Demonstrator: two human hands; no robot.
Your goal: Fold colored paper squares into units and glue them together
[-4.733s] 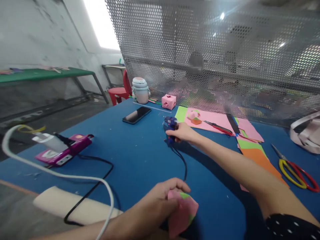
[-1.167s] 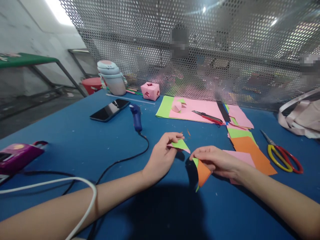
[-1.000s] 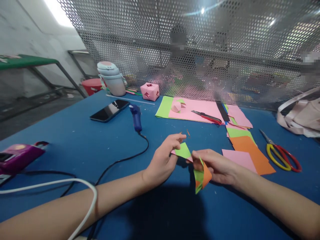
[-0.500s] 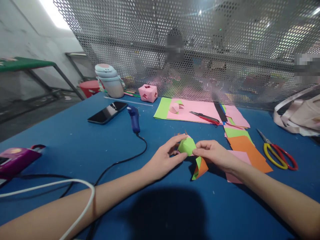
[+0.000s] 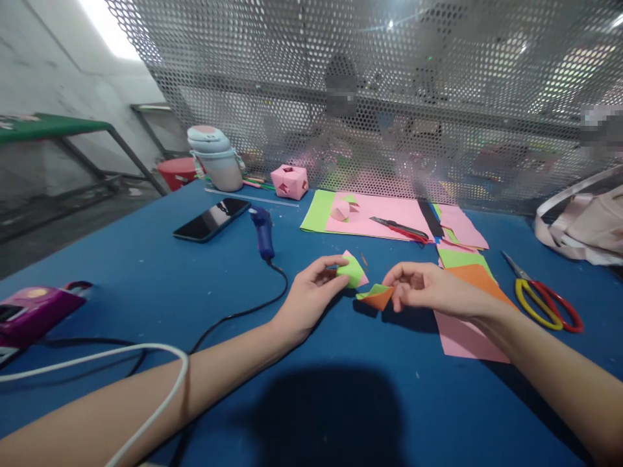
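Note:
My left hand (image 5: 311,292) pinches a folded green and pink paper piece (image 5: 352,270) just above the blue table (image 5: 146,272). My right hand (image 5: 428,288) grips a folded orange and green paper piece (image 5: 376,298) a short gap to the right of it. The two pieces are apart and point toward each other. A blue glue gun (image 5: 263,231) lies on the table behind my left hand, its black cord running toward me.
Coloured paper sheets (image 5: 389,214) with a red cutter (image 5: 402,229) lie at the back, more sheets (image 5: 467,318) under my right wrist. Scissors (image 5: 545,301) at right, phone (image 5: 211,218), pink paper cube (image 5: 289,181), bottle (image 5: 214,159), magenta device (image 5: 29,311) at left. Mesh screen (image 5: 389,97) behind; people beyond it.
Half a second ago both pieces were pressed together between my hands. Now my hands have drawn apart, each keeping its own piece; the orange one has turned flatter.

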